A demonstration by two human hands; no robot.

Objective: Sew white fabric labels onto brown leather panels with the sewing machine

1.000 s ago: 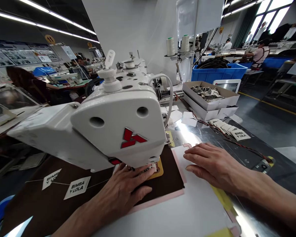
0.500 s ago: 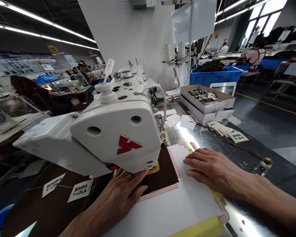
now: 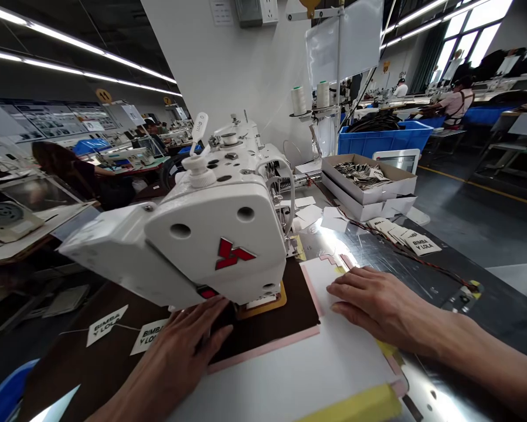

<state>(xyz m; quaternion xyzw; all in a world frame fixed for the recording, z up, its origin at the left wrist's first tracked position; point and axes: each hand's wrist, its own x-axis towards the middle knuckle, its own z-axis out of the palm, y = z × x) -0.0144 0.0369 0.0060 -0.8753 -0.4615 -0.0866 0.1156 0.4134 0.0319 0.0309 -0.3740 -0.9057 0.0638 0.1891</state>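
The white head of a sewing machine (image 3: 201, 228) with a red logo stands over a dark brown piece of fabric (image 3: 285, 319). A yellow-edged clamp frame (image 3: 284, 299) presses on the fabric around a pale label (image 3: 262, 301). My left hand (image 3: 182, 343) rests on the brown fabric just left of the clamp, fingers stretched out, some tips under the machine head. My right hand (image 3: 373, 302) lies flat with fingers extended on a white sheet (image 3: 289, 378) edged with pink and yellow strips. Brown fabric with printed labels (image 3: 107, 324) on a thread lies at the left.
Behind my right hand lie loose labels (image 3: 421, 241), white paper pieces (image 3: 333, 220) and a twisted cable (image 3: 421, 258). A cardboard box (image 3: 377, 187) of labels and a blue crate (image 3: 386, 139) stand farther back. Thread cones (image 3: 298, 101) stand behind the machine. Other people work in the background.
My left hand has slid left, away from the clamp, baring the label under it and partly covering one of the threaded labels. My right hand stays in place. The view has shifted slightly.
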